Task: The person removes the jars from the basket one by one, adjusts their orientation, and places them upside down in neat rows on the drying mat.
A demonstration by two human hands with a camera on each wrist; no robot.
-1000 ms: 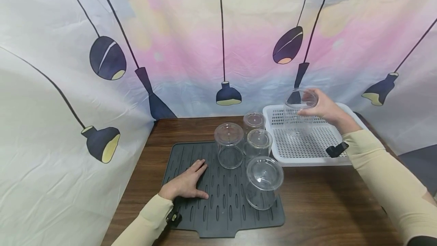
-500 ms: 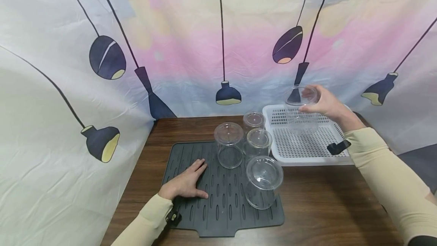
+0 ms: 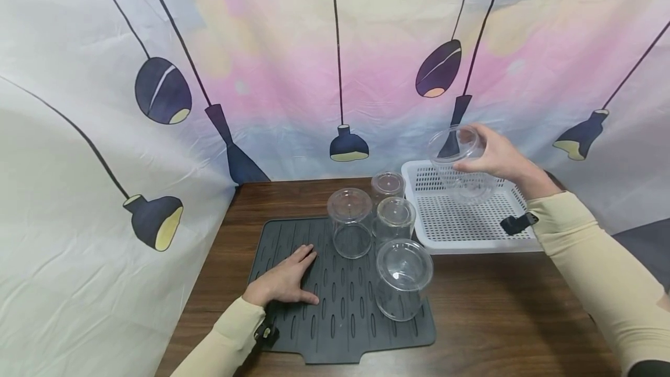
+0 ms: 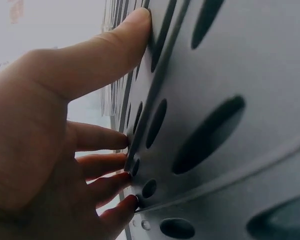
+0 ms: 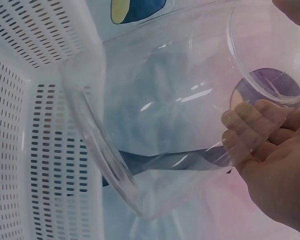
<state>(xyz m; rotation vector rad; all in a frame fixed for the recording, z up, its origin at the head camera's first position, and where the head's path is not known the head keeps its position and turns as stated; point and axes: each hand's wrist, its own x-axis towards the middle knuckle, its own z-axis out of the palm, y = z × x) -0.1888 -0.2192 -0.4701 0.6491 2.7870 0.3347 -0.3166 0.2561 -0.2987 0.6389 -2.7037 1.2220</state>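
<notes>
Over the white basket [image 3: 484, 246], my right hand [image 3: 499, 159] grips a clear jar [image 3: 459, 176] near its upper end. The jar is tilted, its lower end leaning right in the head view. In the right wrist view, curled fingers [image 5: 255, 125] lie against the clear wall, and the thick-edged far end overlaps the basket. My left hand [image 3: 282, 281] rests flat on the dark grey drying mat [image 3: 324, 336], thumb and fingers spread. Its fingertips [image 4: 132, 175] touch the mat's slotted surface in the left wrist view.
Several clear jars stand left of the basket: one [image 3: 352, 234] on the mat, one [image 3: 400, 284] at its right side, and two smaller ones [image 3: 395, 220] close together behind. The wooden table [image 3: 487, 313] meets a printed curtain [image 3: 293, 74] at the back.
My right hand has risen a little, and the jar in it has gone from nearly upright to tilted, its upper end shifted left. The left hand and standing jars have stayed put.
</notes>
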